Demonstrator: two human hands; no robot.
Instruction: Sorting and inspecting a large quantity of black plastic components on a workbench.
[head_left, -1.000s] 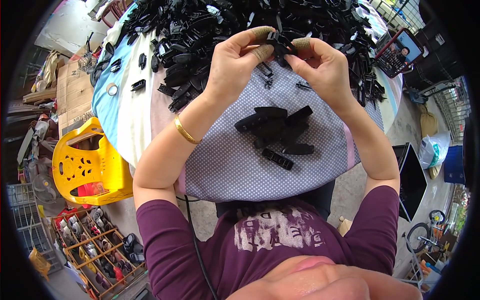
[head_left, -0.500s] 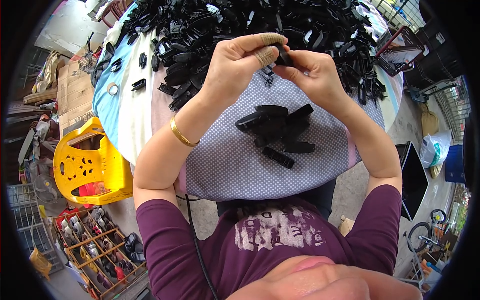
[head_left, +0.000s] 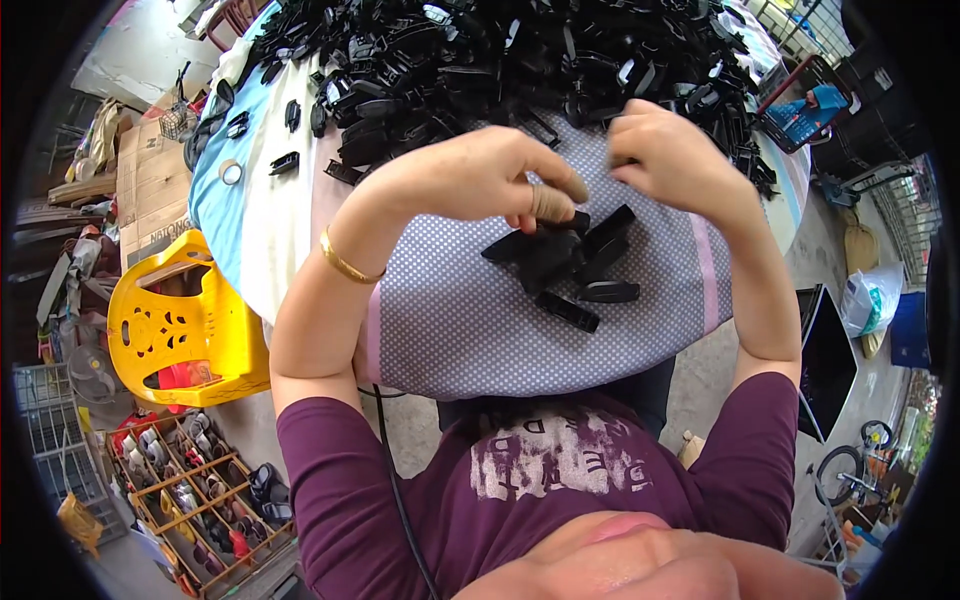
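Note:
My left hand, with tan tape round its thumb and a finger, hangs low over a small heap of black plastic parts on the patterned cloth. Its thumb and forefinger are apart and no part shows between them; the tips hide some of the heap. To the right, my right hand is raised near the front edge of a large pile of black plastic parts. Its fingers curl loosely, slightly blurred, with a gap to the thumb and nothing visible in them. The parts look like hollow, elongated housings.
A tape roll and a few loose parts lie at the table's left. A yellow chair stands close to the left edge. Beyond the right edge is a dark red crate. A black cable hangs along my left side.
Both hands have parted from the black part they held together. My left hand has come down over the small heap; my right has moved right, away from it.

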